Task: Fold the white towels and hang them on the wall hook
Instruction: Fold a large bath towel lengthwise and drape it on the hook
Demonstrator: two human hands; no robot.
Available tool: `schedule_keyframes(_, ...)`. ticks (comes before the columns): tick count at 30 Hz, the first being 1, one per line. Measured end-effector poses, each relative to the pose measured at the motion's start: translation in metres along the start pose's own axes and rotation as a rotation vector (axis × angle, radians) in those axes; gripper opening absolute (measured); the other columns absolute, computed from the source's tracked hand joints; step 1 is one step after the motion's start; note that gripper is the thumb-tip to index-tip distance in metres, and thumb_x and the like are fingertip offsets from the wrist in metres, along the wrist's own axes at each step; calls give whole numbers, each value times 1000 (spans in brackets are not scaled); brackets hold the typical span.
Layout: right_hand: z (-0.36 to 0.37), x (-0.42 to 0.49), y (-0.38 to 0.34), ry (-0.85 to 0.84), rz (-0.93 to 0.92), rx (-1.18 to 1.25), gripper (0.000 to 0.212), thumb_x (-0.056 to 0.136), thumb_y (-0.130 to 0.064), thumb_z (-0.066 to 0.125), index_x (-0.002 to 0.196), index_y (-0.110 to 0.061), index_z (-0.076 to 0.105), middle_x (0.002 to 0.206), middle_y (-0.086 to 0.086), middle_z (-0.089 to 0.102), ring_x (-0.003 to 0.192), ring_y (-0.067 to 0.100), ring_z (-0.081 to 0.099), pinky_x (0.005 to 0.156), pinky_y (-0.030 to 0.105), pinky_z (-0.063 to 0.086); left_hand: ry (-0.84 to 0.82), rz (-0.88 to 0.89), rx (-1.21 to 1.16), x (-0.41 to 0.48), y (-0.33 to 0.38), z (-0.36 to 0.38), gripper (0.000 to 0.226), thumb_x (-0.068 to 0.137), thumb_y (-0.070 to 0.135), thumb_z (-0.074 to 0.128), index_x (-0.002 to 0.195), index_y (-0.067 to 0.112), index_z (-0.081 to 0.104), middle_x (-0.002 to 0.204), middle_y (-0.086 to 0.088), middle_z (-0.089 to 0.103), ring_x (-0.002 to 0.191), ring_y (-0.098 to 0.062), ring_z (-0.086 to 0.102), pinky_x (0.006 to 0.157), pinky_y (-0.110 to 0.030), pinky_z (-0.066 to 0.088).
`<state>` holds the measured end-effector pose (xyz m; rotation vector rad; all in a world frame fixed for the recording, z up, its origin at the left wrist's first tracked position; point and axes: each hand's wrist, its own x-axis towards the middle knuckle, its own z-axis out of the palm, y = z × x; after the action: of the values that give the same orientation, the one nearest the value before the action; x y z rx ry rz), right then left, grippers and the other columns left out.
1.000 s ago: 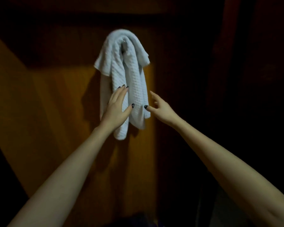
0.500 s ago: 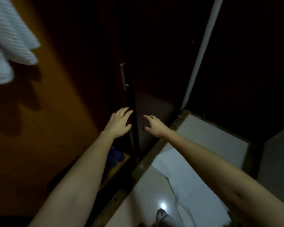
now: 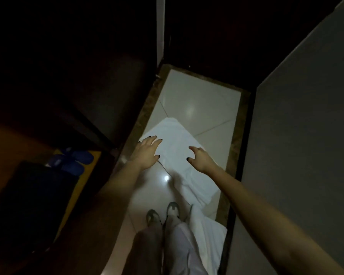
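Both my hands hang spread and empty, left hand [image 3: 147, 153] and right hand [image 3: 202, 159], above a white towel [image 3: 179, 147] lying unfolded on the pale floor [image 3: 197, 96] ahead. It's neither folded nor hung; the hook is out of view.

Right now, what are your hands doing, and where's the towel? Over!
Left hand open, empty. Right hand open, empty. White towel spread on the floor tiles below both hands, not held. Nothing in the way.

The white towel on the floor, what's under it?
The white towel lies spread on shiny pale floor tiles, which show all around it. Whatever sits directly beneath the cloth is covered, so nothing else can be seen there.
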<state>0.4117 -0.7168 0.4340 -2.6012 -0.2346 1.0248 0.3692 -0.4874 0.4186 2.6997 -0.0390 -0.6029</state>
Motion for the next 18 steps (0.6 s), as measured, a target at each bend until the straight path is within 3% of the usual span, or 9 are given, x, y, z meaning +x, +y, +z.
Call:
schedule_keyframes(11,207,213,144,-119,29,65,56,99,-24,51,149,-9,32,151,18,37,138,33,36,113,42,31,-78,-11,-27,149,-90,299,64,93,31,57,148,17,28,155,-8,26,142,-23,25,113,-40,24)
schedule_keyframes(18,334,345,195,-132,-28,40,58,98,-31,55,148,-11,35,148,15,42,134,31,41,110,40,33,-62,-221,-234,234,-157,451,60,96,27,50,149,17,24,151,-11,29,135,-28,32,109,-42,32)
